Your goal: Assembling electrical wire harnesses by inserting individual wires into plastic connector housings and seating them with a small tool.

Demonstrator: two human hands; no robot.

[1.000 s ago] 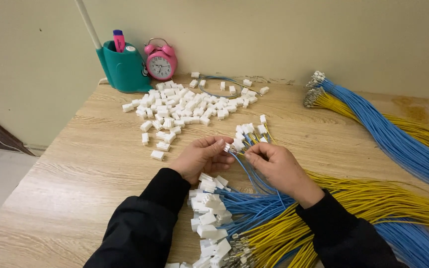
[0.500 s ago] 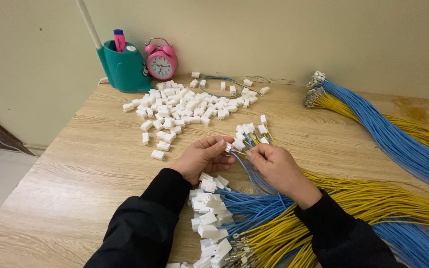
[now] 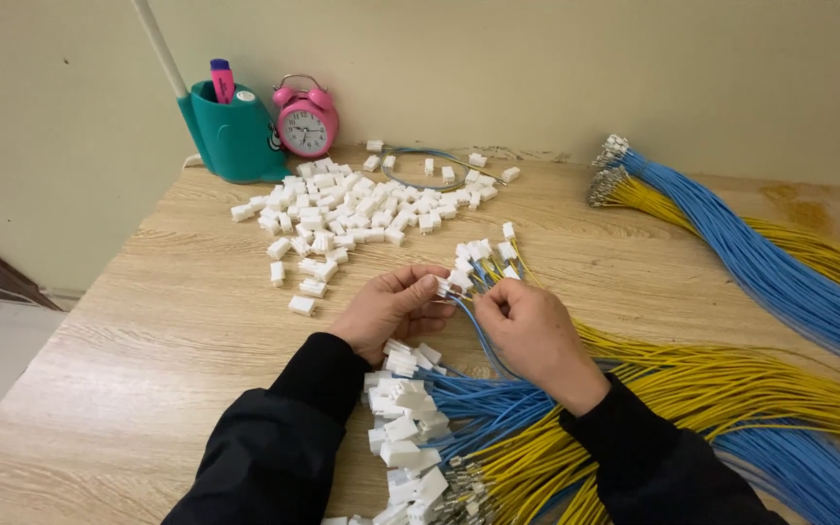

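My left hand (image 3: pixel 389 309) pinches a small white plastic connector (image 3: pixel 447 285) at the middle of the wooden table (image 3: pixel 157 350). My right hand (image 3: pixel 529 331) grips a thin blue wire (image 3: pixel 475 333) just beside it, the wire's end meeting the connector. Close behind my fingertips lie a few connectors with blue and yellow wires fitted (image 3: pixel 483 255). Under my wrists sits a heap of wired white connectors (image 3: pixel 402 428) with blue and yellow leads (image 3: pixel 537 428) trailing right.
A pile of loose white connectors (image 3: pixel 357 209) is spread at the back centre. A teal pen holder (image 3: pixel 233 136) and a pink alarm clock (image 3: pixel 306 122) stand against the wall. Long bundles of blue (image 3: pixel 751 262) and yellow wires (image 3: pixel 819 253) lie along the right side.
Both hands stay in the same spot; only the fingers shift slightly around the connector and wire.
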